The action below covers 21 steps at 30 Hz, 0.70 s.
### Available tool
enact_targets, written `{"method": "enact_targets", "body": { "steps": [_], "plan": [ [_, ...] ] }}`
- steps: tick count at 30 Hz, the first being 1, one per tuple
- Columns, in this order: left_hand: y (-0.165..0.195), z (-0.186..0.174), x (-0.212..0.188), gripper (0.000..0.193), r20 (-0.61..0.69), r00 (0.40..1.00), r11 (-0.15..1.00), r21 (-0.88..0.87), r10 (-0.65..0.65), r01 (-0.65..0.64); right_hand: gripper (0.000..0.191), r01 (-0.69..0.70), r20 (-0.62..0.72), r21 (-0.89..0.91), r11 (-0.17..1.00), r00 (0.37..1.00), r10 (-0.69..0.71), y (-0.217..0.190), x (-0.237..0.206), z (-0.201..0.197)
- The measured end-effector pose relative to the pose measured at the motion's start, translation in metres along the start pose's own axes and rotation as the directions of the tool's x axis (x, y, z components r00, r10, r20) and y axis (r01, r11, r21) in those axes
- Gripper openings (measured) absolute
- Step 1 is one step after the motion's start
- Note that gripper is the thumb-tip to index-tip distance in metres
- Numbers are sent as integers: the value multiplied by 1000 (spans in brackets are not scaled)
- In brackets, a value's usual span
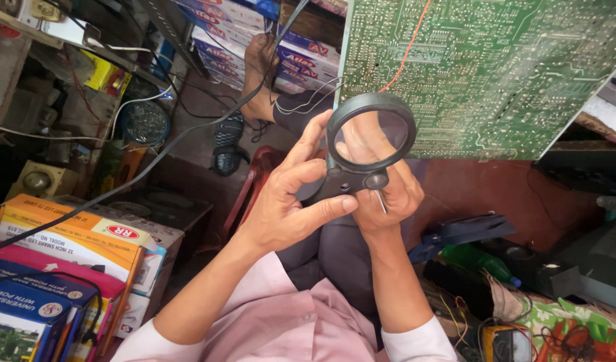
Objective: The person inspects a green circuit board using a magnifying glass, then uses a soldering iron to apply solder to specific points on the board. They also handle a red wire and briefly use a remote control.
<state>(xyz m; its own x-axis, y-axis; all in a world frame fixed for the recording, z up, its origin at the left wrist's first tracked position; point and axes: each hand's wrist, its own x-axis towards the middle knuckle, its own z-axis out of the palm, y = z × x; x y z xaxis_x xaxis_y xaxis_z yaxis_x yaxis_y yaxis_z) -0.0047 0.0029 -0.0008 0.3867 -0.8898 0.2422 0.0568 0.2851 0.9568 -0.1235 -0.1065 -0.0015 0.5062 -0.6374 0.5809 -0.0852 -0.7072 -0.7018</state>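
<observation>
hands: magnifier [361,151] | overhead: green circuit board [482,74] | floor: cluttered boxes [73,248]

Soft, even daylight, brightest on the green board [482,74] above the right hand [382,194] — no hard shadows there. The shelves [46,80] far beyond the left hand [288,201] sit dim. The lens [370,131] shows faint glare. Centre is sharp; edges bend and soften — wide-angle distortion.
</observation>
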Motion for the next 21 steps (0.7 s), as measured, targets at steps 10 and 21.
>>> {"method": "enact_targets", "body": {
  "steps": [10, 21],
  "plan": [
    [0, 1, -1, 32, 3, 1000, 1000, 3, 3, -3, 25, -13, -14, -51, 999, 1000, 12, -4, 0, 0],
    [0, 0, 0, 32, 4, 1000, 1000, 5, -17, 17, 25, 4, -19, -44, 999, 1000, -5, -5, 3, 2]
  ]
}}
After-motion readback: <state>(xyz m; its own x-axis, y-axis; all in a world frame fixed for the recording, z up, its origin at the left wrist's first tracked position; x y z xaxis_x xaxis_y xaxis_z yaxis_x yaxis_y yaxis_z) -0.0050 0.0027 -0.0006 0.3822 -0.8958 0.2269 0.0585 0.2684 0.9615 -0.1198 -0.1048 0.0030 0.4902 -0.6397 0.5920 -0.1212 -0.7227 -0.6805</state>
